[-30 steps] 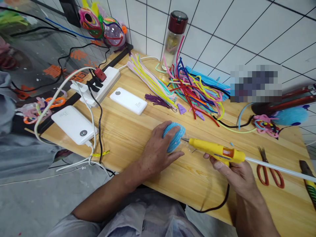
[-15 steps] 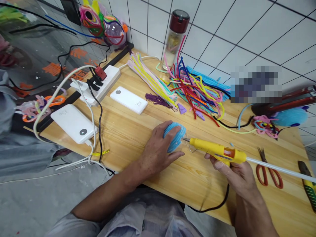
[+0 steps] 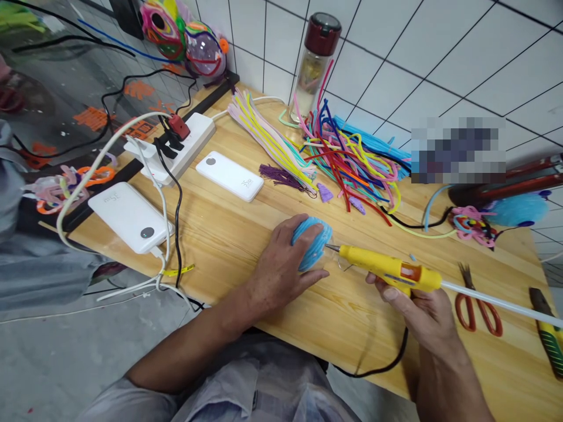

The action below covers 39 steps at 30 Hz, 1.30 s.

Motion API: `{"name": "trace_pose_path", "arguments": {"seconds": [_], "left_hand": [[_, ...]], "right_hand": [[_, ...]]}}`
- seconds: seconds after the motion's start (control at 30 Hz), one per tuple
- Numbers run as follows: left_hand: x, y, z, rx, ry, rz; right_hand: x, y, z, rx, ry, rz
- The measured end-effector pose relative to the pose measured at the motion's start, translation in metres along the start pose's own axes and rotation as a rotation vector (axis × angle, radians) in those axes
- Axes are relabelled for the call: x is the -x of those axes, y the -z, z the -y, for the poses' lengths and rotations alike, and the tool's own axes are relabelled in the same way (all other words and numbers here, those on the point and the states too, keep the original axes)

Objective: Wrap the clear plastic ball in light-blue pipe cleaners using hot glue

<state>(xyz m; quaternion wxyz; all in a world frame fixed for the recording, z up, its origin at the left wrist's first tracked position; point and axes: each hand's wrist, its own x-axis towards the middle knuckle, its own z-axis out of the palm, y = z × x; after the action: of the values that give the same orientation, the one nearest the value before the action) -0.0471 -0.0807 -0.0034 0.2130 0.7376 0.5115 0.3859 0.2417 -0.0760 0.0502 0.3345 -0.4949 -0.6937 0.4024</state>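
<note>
A light blue fuzzy ball [image 3: 313,249] rests on the wooden table [image 3: 211,234], with the fingers of my left hand [image 3: 284,264] wrapped round its left side and top. Its right end looks clear and uncovered. My right hand [image 3: 422,310] grips a yellow glue gun [image 3: 378,264] by the handle. The gun's metal nozzle points left and meets the ball's right edge; whether it touches cannot be told. A clear glue stick [image 3: 492,302] sticks out from the gun's back.
Colourful pipe cleaners [image 3: 347,158] lie near the wall beside a glass bottle [image 3: 310,76]. Scissors [image 3: 477,308] and pliers [image 3: 548,334] are at the right. Left are white power banks [image 3: 229,177], a power strip [image 3: 189,143] and cables. Another person's leg [image 3: 44,246] shows at the left edge.
</note>
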Motion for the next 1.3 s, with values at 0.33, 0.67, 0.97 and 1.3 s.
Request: {"name": "trace_pose_path", "arguments": {"seconds": [0.33,0.67,0.97,1.3], "left_hand": [[-0.0011,0.0024,-0.0005,0.003,-0.004,0.008],[-0.0009,0.002,-0.0007,0.008,0.023,0.014],[-0.0002,0.0001,0.0011,0.019,0.005,-0.008],[-0.001,0.0014,0.0,-0.005,0.005,-0.001]], "right_hand": [[-0.001,-0.0011,0.0015,-0.005,0.042,-0.018],[-0.002,-0.0017,0.0046,0.01,0.068,-0.016],[0.0002,-0.0018,0.0043,0.018,0.035,0.009],[0.0,-0.0004,0.0027,-0.006,0.017,-0.006]]}}
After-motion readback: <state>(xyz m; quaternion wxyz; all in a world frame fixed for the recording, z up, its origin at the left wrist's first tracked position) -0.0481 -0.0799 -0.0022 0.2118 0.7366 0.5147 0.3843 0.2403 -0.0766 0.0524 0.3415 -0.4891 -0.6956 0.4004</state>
